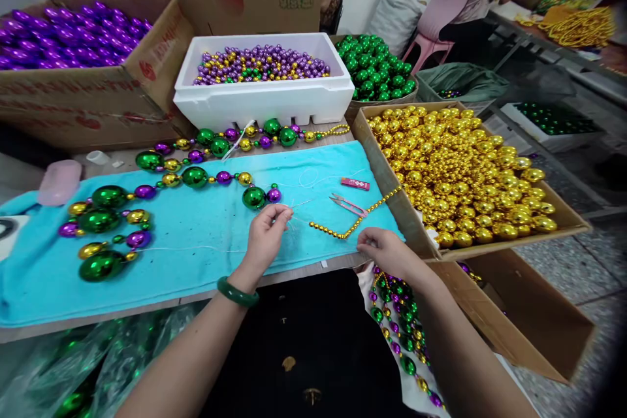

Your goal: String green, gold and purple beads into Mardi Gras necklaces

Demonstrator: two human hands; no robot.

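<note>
The left hand had its thumb and forefinger pressed together at the tips, apparently on a thin white thread; loose ends of it fanned out just beyond the fingertips. The thread also ran leftward from below those fingers towards a strung garland of large glossy green, purple and gold beads, which lay in loops to their left. One short cluster of that colouring, led by a shiny green oval bead, sat just ahead of the left fingertips.

The right hand was curled, thumb close to forefinger; whether anything was held between them I could not tell. A string of small round gold beads lay between the two hands' fingers, its far end reaching the edge of a brown cardboard box beyond the right fingers. Pink-handled metal thread snips and a small red packet lay ahead of the right fingertips, all on a turquoise towel.

The step in hand seemed to be managing the thread's ends beside the beads. The next move, I judged, called for a fine, steady pinch, with the loose ends kept apart.
</note>
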